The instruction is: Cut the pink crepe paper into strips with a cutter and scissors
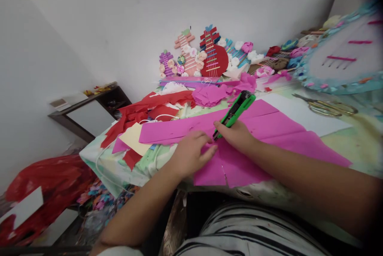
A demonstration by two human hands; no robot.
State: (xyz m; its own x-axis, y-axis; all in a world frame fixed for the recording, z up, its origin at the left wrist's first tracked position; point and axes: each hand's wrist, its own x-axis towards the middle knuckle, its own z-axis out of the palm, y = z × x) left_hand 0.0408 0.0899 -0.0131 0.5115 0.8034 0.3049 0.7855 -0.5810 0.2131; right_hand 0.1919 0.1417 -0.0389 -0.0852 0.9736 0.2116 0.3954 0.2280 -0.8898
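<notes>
Bright pink crepe paper [254, 160] lies in wide pieces along the front of the table, with a small tear-like gap near its front edge. My right hand [236, 134] is closed round a green and black stapler [235, 114], which is tilted with its narrow lower end on the paper. Just left of that end, my left hand [193, 152] has its fingers bent and gripping the crepe paper. What lies under its fingertips is partly hidden.
Gold-handled scissors [332, 106] rest on a white sheet [299, 114] at the right. Red crepe paper [143, 108] and a cream card [133, 138] lie at the left. Paper-flower instruments, one a red lute shape [214, 58], lean against the wall. A blue-trimmed panel [338, 60] stands right.
</notes>
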